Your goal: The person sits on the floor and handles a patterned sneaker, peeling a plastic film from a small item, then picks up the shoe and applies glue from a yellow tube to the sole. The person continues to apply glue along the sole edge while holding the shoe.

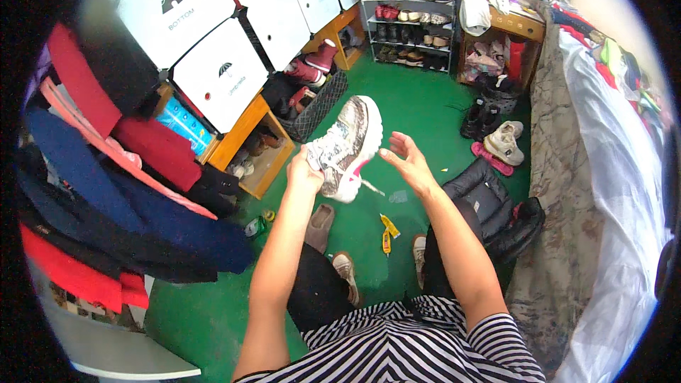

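Observation:
A chunky white sneaker [347,143] with brown snakeskin-like patches, a pink accent and a thick white sole is held up in front of me, tilted. My left hand [305,172] is closed on its lace side; some of those fingers are hidden behind it. One loose lace end dangles below the shoe. Just right of the sole, my right hand [410,161] is open, thumb and fingers apart, with nothing in it. Beneath, on the green floor, lie two small yellow tubes [388,232]. A taupe slipper [320,228] rests near my feet.
Left are hanging clothes [128,191], white storage cubes [223,74] and a dark basket of shoes [312,106]. A shoe rack [410,18] stands at the back. On the right, a black padded jacket [486,202] and several shoes lie beside a covered bed [560,191].

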Action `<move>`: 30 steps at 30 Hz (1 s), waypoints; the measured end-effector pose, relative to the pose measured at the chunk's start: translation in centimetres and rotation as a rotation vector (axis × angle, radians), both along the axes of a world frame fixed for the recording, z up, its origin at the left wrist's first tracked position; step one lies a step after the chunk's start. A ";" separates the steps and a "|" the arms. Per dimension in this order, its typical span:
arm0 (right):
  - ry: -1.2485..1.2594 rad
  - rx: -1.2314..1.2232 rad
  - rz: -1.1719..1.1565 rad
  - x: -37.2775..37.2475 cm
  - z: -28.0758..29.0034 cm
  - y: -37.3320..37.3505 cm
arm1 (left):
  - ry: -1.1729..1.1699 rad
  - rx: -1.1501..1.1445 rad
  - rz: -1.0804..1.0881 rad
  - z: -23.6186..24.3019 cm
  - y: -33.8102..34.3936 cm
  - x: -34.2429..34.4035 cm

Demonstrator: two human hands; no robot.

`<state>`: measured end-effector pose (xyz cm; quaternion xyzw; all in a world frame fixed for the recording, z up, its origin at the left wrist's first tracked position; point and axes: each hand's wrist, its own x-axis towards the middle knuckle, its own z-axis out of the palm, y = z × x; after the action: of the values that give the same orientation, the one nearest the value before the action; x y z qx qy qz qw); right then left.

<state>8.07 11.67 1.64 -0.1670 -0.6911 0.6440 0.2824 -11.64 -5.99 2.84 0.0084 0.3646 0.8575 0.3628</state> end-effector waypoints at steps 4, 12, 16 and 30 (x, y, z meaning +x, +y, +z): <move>0.133 -0.383 0.160 1.0 2.3 0.0 | -0.137 0.091 -0.125 -0.5 0.4 3.9; 0.343 -0.520 0.278 1.3 2.3 0.4 | -0.201 0.096 -0.251 0.3 -0.1 6.4; 0.402 -0.471 0.214 1.3 2.7 0.6 | 0.331 -0.239 -0.329 1.6 -1.2 4.9; 0.278 -0.409 0.420 1.2 3.4 -3.0 | 1.153 -0.252 0.021 2.3 -1.1 10.0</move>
<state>9.30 8.64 5.08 0.0156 -0.5216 0.8304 0.1954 -1.66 -7.09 5.13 0.4266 0.6022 0.6680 0.0957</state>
